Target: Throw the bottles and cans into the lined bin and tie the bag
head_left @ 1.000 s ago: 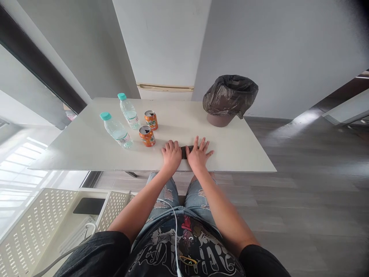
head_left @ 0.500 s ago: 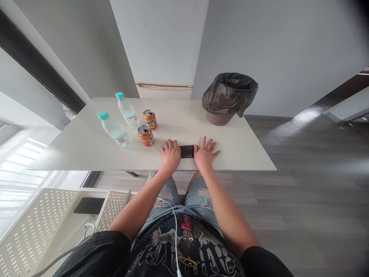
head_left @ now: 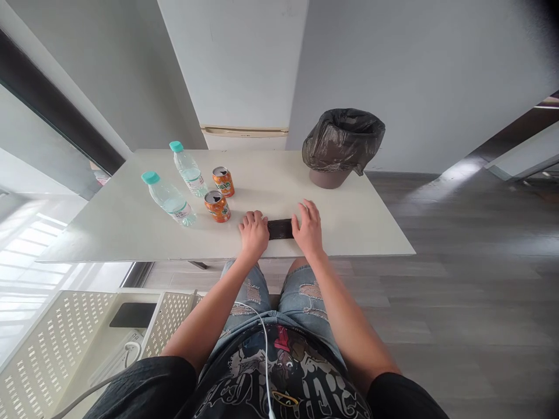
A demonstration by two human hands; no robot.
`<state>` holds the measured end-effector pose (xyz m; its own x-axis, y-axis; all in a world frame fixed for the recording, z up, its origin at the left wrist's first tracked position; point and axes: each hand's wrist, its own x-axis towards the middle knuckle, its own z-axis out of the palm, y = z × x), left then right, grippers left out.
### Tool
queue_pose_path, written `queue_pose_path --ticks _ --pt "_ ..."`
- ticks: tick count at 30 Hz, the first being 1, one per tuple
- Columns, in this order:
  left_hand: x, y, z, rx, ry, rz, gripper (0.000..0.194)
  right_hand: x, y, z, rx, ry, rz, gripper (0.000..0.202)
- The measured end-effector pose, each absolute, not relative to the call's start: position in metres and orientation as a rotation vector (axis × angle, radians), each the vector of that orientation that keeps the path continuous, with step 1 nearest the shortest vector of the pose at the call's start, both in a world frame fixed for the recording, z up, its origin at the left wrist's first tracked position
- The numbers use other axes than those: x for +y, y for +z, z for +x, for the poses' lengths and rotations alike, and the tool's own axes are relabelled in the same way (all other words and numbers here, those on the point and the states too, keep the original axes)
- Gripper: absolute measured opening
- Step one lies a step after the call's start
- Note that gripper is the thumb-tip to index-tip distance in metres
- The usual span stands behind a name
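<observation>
A flat, dark folded strip that looks like a black plastic bag [head_left: 280, 229] lies on the white table near its front edge. My left hand [head_left: 254, 233] rests at its left end, palm down with bent fingers on the tabletop and the thumb side touching the strip. At the right end is my right hand [head_left: 308, 230], its fingers arched and slightly raised, the thumb beside the strip. Neither hand is closed round it. Part of each end is hidden under the hands.
Two orange cans [head_left: 217, 207] and two clear bottles with teal caps [head_left: 170, 201] stand left of my hands. A brown bin lined with a black bag [head_left: 343, 145] stands at the back right. The table's front edge [head_left: 349, 255] runs close to my wrists.
My right hand has drawn its spread fingers together and lifted them from the tabletop. More of the dark strip shows between my hands. The left hand stays at its end.
</observation>
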<state>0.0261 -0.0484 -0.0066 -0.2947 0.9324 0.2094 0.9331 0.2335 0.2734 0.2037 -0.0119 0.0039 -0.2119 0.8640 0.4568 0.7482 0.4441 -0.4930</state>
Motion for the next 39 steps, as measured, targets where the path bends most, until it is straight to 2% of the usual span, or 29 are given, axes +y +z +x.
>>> queue_pose_path --ticks 3,6,12,21,31,39 --pt "-0.047 -0.005 0.023 -2.53 -0.656 -1.813 0.03 -0.001 0.009 0.21 -2.302 0.366 -0.973 0.041" --pt "-0.046 -0.005 0.021 -2.543 -0.72 -1.8 0.03 0.008 0.012 0.214 -2.512 0.491 -0.732 0.041" --pt "-0.046 -0.007 0.02 -2.533 -0.742 -1.796 0.03 0.011 0.005 0.218 -2.611 0.454 -0.636 0.037" --pt "-0.047 -0.006 0.019 -2.543 -0.651 -1.846 0.026 0.009 -0.002 0.256 -2.392 0.269 -1.21 0.043" --pt "-0.043 -0.005 0.019 -2.529 -0.655 -1.85 0.026 -0.004 -0.016 0.403 -1.69 -0.076 -2.016 0.055" --pt "-0.043 -0.002 0.02 -2.548 -0.659 -1.855 0.023 -0.005 -0.014 0.441 -1.344 -0.099 -2.238 0.054"
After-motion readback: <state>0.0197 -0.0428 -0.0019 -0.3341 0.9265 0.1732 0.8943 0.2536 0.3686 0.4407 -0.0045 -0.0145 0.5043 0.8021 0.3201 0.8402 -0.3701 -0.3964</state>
